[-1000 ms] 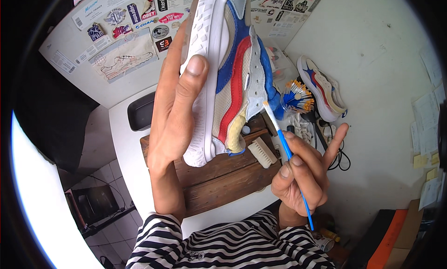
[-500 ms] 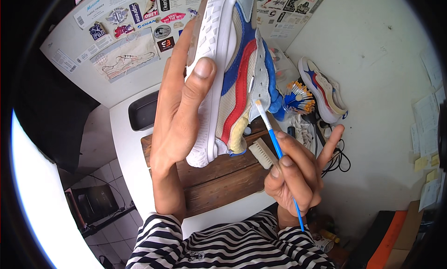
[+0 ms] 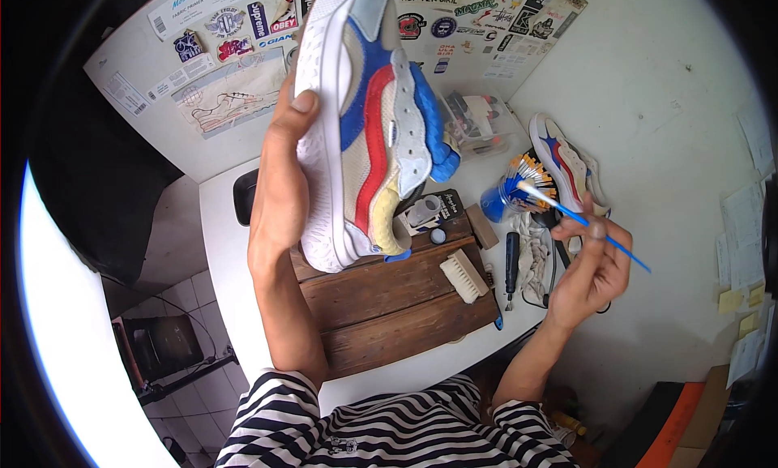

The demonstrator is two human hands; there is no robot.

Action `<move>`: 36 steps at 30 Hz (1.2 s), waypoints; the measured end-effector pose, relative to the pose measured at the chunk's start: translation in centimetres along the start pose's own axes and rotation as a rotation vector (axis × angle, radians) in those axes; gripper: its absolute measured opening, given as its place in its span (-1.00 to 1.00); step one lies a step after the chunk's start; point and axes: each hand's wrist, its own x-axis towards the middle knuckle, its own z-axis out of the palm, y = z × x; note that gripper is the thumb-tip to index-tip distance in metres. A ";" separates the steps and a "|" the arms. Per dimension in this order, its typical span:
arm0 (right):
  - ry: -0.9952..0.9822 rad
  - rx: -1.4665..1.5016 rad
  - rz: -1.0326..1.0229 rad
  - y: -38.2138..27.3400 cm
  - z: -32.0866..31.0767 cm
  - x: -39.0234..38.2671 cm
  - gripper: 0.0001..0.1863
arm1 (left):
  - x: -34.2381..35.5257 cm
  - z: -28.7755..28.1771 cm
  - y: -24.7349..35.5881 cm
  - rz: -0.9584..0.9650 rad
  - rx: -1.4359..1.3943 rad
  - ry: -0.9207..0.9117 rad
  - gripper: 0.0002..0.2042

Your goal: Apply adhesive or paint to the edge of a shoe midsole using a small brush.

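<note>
Mesh-panelled sneaker [image 3: 352,132], white textured sole leftward, clasped in the fingers of the left hand [image 3: 279,176] above one planked wooden board [image 3: 389,326] — long axis near upright, heel low. Right hand [image 3: 596,265]: fingers pinching one slim blue paintbrush [image 3: 569,213], bristles clear of the shoe. Second sneaker [image 3: 559,156]: farther right.

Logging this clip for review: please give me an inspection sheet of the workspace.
Surface: wooden board on a white table.
Things in use: multicoloured sneaker; blue-handled paintbrush, apart from it.
Clutter: scrub brush, black tool, cloth, brush container, second sneaker.
Hands: left hand grips the multicoloured sneaker; right hand holds the paintbrush.
Cables: dark cord beside the cloth, partly hidden.
Surroundings: stickers on the panel; notes on the right wall.
</note>
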 end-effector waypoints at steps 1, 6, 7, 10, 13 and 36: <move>0.002 -0.006 0.001 0.4 0.2 0.0 -0.85 | -0.1 0.2 0.6 0.001 -0.038 -0.014 -0.26; -0.300 -0.081 0.300 1.9 2.9 0.1 -0.88 | 0.3 -1.2 0.5 -0.026 -0.062 0.059 -0.28; -0.388 -0.165 0.271 2.1 3.6 0.2 -0.87 | 0.4 -1.4 0.5 -0.021 -0.058 0.098 -0.28; -0.498 -0.227 0.116 2.4 5.5 0.6 -0.86 | 1.4 -2.4 -0.8 0.091 -0.084 0.201 -0.26; -0.589 -0.259 0.041 2.9 6.9 0.5 -0.87 | 0.7 -1.9 -0.1 0.108 -0.073 0.208 -0.25; -0.682 -0.282 0.092 4.0 6.7 0.0 -0.91 | -0.2 -0.8 1.2 0.013 -0.046 0.080 -0.18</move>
